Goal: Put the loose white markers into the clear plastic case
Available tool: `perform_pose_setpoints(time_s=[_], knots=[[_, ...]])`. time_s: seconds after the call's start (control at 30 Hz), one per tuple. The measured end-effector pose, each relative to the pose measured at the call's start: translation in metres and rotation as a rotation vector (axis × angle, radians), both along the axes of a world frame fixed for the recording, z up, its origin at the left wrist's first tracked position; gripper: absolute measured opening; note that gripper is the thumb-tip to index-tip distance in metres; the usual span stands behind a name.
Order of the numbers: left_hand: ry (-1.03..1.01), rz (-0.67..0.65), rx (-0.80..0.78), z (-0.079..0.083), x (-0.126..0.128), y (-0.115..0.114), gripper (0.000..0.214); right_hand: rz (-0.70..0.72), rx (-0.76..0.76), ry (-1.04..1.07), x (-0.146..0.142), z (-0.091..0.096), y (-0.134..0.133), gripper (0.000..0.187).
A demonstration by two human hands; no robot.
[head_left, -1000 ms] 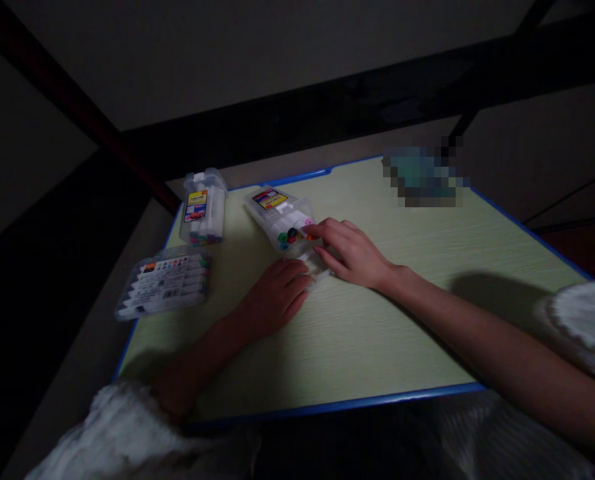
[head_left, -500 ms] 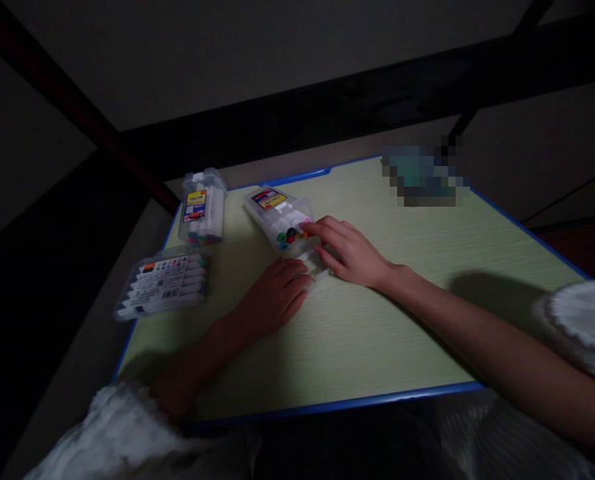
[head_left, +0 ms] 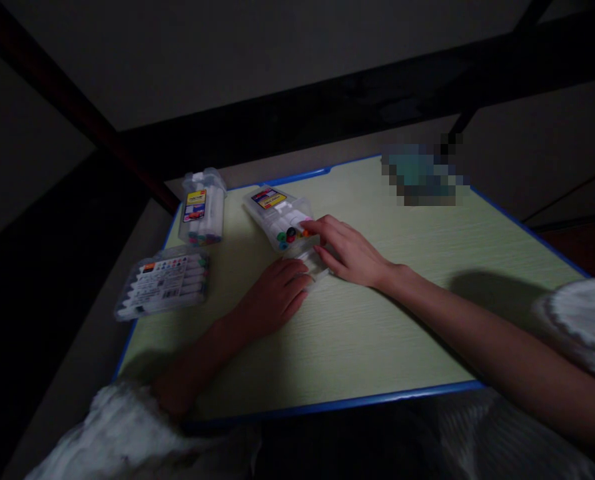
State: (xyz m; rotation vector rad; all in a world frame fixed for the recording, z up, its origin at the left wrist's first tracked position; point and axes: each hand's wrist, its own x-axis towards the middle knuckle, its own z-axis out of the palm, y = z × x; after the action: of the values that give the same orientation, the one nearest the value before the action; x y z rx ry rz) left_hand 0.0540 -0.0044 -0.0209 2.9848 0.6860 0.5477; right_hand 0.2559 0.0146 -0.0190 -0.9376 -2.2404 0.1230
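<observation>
A clear plastic marker case (head_left: pixel 267 205) lies on the table with its lid (head_left: pixel 313 257) folded open towards me. Several white markers with coloured caps (head_left: pixel 291 233) show at its mouth. My left hand (head_left: pixel 281 293) is closed over the near left part of the lid, fingers together. Fingers apart, my right hand (head_left: pixel 351 252) reaches in from the right. Its index fingertip is at the orange cap, apparently touching it, while the thumb hangs by the lid's right side. No marker is lifted out.
A second marker case (head_left: pixel 202 207) is at the back left of the light green table (head_left: pixel 367 333). Another case of markers (head_left: pixel 164 283) lies at the left, jutting past the blue edge. A pixelated item (head_left: pixel 422 175) sits at the back right.
</observation>
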Motion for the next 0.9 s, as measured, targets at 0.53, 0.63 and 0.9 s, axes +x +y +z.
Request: perform_pose_setpoints(time_s=[0.53,0.63,0.9], knots=[[-0.006,-0.007,-0.003,0.0006,-0.0006,-0.0003,0.018,0.002,-0.015,0.012,-0.0001,-0.0017,0.0008,0.036],[-0.001,-0.001,-0.012,0.0008,-0.0003,-0.0005,0.018,0.004,-0.016,0.014,-0.0001,-0.0015,0.0007,0.037],[-0.017,-0.013,0.014,-0.0014,-0.0003,0.0009,0.017,0.009,-0.031,0.011,0.0001,-0.0016,0.0009,0.04]])
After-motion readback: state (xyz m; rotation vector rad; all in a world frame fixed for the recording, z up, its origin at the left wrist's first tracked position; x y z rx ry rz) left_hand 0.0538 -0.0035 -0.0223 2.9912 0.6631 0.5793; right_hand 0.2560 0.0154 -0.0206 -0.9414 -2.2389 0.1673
